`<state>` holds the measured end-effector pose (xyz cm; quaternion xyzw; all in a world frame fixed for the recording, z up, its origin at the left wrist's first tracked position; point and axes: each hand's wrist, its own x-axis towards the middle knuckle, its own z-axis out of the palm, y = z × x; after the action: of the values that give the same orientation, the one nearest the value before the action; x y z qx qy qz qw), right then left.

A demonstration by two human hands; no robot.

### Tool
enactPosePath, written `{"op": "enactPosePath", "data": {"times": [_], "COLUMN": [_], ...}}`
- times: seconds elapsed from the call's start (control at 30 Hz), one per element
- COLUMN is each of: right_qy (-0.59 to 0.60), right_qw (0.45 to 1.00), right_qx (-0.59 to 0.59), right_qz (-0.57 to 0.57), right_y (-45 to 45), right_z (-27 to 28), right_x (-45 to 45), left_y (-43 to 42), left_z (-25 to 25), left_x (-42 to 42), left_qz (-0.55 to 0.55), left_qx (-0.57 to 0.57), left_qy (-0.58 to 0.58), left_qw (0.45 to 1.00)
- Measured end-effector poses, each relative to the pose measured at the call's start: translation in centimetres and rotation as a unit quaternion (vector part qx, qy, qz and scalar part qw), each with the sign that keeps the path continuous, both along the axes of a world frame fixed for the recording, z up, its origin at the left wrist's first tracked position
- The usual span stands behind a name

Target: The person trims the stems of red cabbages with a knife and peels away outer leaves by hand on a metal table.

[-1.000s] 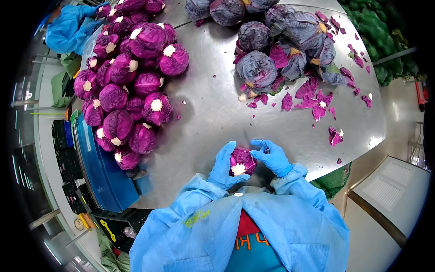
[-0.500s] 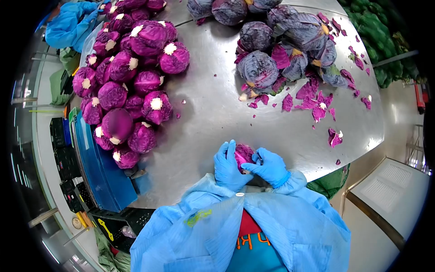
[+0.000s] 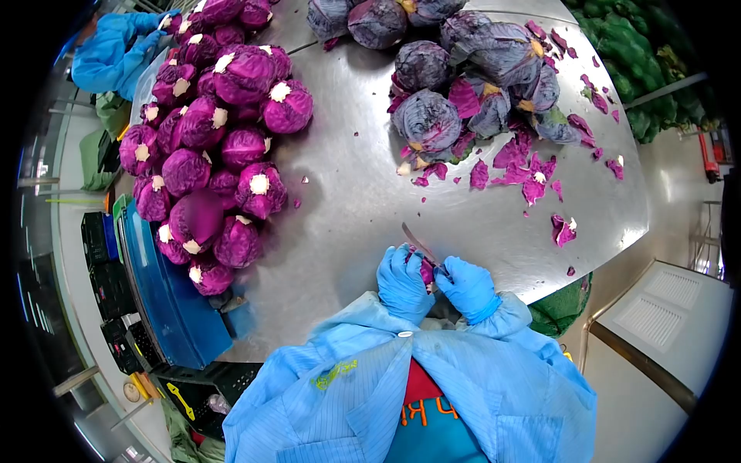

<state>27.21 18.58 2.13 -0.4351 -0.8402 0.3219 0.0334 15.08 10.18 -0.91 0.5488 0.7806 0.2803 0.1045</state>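
Note:
Near the table edge in front of my body, my left hand in a blue glove is wrapped round a small purple cabbage, which it mostly hides. My right hand, also gloved, is closed on a knife handle. The knife's curved blade points up and left, above the cabbage. My right fingers are close beside the cabbage; whether they touch it I cannot tell.
A heap of purple cabbages with pale cut stems lies at left. Darker cabbages and loose leaves lie at upper right on the metal table. Another person's blue sleeve shows at upper left. A blue bin stands left.
My left hand has turned over the cabbage and hides more of it. The knife blade now shows clearly above my hands. The whole view has shifted slightly.

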Motion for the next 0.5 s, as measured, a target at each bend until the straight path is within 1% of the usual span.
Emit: {"op": "enactPosePath", "data": {"times": [0.13,0.23,0.33,0.4,0.43,0.47,0.5], "right_qy": [0.025,0.035,0.048,0.094,0.116,0.125,0.134], "right_qw": [1.000,0.999,0.999,0.980,0.961,0.954,0.947], "right_qx": [-0.003,-0.008,-0.020,-0.159,-0.227,-0.240,-0.252], "right_qz": [-0.003,-0.004,-0.004,-0.074,-0.108,-0.128,-0.150], "right_y": [0.7,1.2,1.1,1.3,1.5,1.7,2.0], "right_z": [0.0,0.1,0.4,-0.4,-1.1,-2.1,-3.2], "right_x": [0.1,-0.1,-0.2,0.2,0.5,0.5,0.4], "left_y": [0.7,0.7,0.3,-0.5,-0.9,-1.5,-2.2], "left_z": [1.3,1.2,0.7,0.3,0.5,1.0,1.0], "left_x": [0.3,0.0,-0.9,-2.0,-2.9,-4.1,-5.0], "left_qz": [0.014,0.004,-0.007,-0.008,-0.009,-0.021,-0.030], "left_qx": [0.031,0.018,0.028,0.042,0.048,0.025,0.032], "left_qy": [0.057,0.052,0.003,-0.049,-0.074,-0.100,-0.107], "left_qw": [0.998,0.999,1.000,0.998,0.996,0.994,0.993]}}
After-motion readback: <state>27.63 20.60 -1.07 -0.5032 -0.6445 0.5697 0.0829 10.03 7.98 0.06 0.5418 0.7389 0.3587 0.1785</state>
